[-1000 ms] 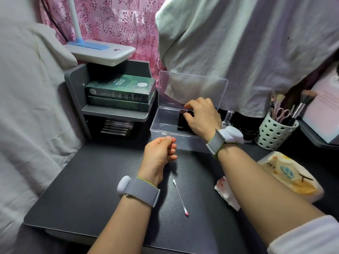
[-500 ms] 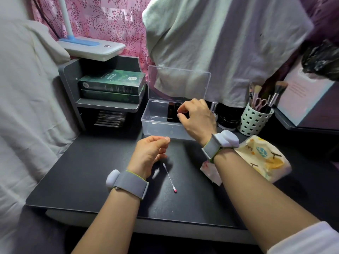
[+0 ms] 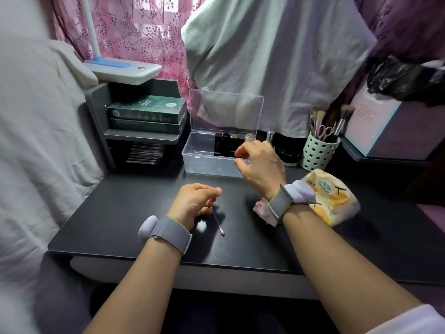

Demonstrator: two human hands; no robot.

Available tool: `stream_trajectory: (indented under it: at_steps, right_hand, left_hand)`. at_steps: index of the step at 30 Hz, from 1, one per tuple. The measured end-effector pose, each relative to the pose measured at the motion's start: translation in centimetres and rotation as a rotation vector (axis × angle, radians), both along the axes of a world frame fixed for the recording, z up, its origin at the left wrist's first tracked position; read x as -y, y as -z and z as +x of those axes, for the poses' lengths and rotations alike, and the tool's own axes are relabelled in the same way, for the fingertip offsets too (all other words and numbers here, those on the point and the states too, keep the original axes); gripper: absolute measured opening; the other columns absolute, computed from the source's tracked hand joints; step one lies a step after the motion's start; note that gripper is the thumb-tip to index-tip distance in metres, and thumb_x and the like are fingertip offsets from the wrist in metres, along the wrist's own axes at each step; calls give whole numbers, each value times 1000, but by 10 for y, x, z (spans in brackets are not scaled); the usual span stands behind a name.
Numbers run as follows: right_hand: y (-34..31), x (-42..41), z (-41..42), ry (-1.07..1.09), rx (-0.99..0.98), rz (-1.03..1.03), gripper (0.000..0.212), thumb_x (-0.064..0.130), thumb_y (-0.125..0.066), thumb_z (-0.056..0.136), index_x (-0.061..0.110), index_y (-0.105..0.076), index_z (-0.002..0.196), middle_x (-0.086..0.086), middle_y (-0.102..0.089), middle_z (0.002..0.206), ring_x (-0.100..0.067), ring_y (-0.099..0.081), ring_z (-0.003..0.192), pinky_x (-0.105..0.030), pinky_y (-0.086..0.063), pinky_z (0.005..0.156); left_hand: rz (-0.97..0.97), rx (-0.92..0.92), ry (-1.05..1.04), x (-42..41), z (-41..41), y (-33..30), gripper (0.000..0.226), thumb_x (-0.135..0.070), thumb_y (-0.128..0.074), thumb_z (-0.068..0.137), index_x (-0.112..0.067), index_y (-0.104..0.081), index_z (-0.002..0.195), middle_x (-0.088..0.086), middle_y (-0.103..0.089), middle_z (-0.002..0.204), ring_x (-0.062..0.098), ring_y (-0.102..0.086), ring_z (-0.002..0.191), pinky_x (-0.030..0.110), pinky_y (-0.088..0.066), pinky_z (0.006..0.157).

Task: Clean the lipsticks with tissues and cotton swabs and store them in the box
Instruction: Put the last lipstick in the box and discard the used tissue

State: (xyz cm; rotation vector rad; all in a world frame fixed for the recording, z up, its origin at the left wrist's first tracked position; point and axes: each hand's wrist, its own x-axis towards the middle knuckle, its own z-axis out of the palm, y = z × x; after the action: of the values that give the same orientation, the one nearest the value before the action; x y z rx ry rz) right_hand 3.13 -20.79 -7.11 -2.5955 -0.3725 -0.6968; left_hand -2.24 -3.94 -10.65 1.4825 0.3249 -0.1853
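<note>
A clear plastic box (image 3: pixel 204 165) stands at the back of the black desk (image 3: pixel 120 213) with its lid raised. Several dark lipsticks (image 3: pixel 228 144) stand upright in a row inside it, toward the right end. My right hand (image 3: pixel 261 167) hovers just in front of the box's right front corner, fingers loosely bent and thumb apart from the forefinger, holding nothing. My left hand (image 3: pixel 195 201) rests on the desk in a fist, thumb on the forefinger, nothing seen in it. A cotton swab (image 3: pixel 218 222) with a pink tip lies beside its fingers. A pink-stained tissue (image 3: pixel 262 210) lies under my right wrist.
A tissue pack (image 3: pixel 334 201) lies right of my right wrist. Behind it stand a perforated brush holder (image 3: pixel 319 154), a black jar (image 3: pixel 289 151) and a small bottle (image 3: pixel 270 136). A grey shelf with green boxes (image 3: pixel 147 113) and a lamp (image 3: pixel 125 71) fill the back left.
My right hand has come out of the box toward its front right corner, leaving the lipsticks standing in view. My left hand stays in its fist by the swab.
</note>
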Motion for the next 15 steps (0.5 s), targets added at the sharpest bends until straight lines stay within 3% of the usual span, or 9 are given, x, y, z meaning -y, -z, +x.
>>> stream_trajectory:
  at_steps: [7, 10, 15]
  right_hand:
    - [5, 15, -17, -4, -86, 4, 9, 33, -64, 90, 27, -66, 96, 7, -63, 96, -20, -51, 109, -40, -49, 86]
    - [3, 23, -22, 31, -167, -18, 9, 34, -64, 90, 27, -67, 94, 8, -65, 98, -20, -51, 113, -38, -49, 86]
    - [-1, 37, -29, 130, -312, -77, 17, 42, -66, 84, 27, -62, 77, 8, -69, 91, -20, -60, 100, -33, -48, 78]
  left_hand:
    - [231, 29, 40, 7, -3, 5, 20, -12, -80, 83, -9, -60, 78, 6, -57, 66, 13, -49, 52, 18, -44, 42]
    - [396, 44, 45, 4, -3, 7, 25, -18, -83, 80, -11, -60, 72, 7, -63, 67, 18, -53, 53, 26, -51, 50]
    - [667, 57, 85, -1, -8, 2, 29, -32, -84, 75, -7, -68, 73, 7, -72, 65, 26, -68, 58, 36, -62, 66]
